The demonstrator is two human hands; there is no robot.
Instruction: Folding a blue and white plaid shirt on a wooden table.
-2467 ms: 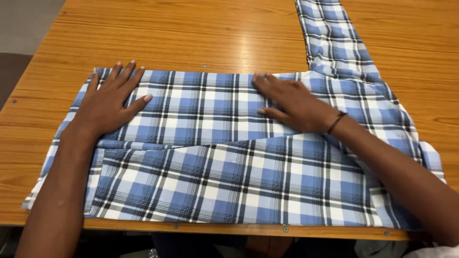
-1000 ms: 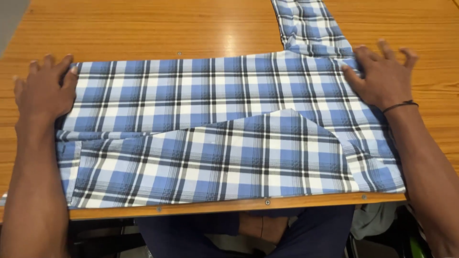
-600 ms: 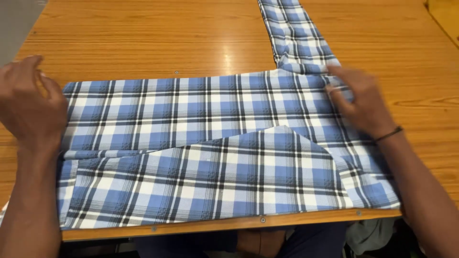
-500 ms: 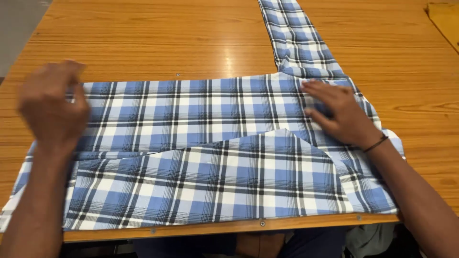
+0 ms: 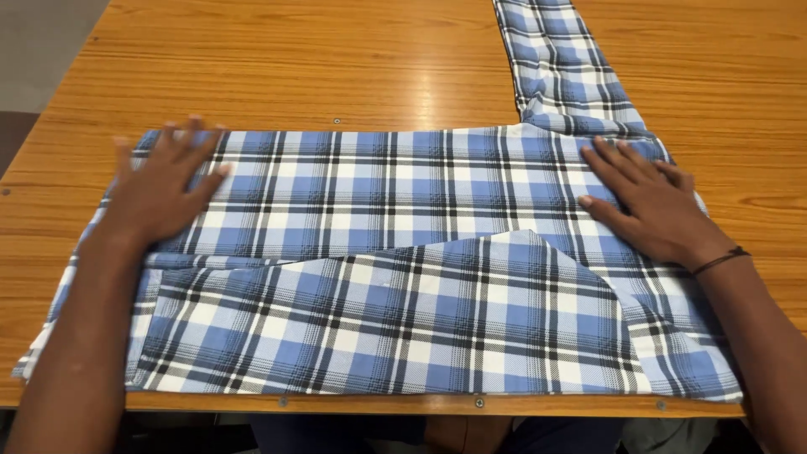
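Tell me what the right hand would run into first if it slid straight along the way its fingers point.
The right hand lies flat on the blue plaid shirt, fingers aimed up and to the left. That path stays on flat fabric to the shirt's far edge, then bare wooden table. Nothing else seems to lie in the way.

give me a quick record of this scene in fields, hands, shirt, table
left hand: flat, fingers spread, pressing the left end of the shirt
right hand: flat on the right end of the shirt, near the sleeve's base
shirt: blue, white and black check, lying across the table, near side folded over onto the middle
sleeve: stretched out away from the person, flat on the table
wristband: thin and dark, on the right wrist
table: orange-brown wood, small screws along the near edge
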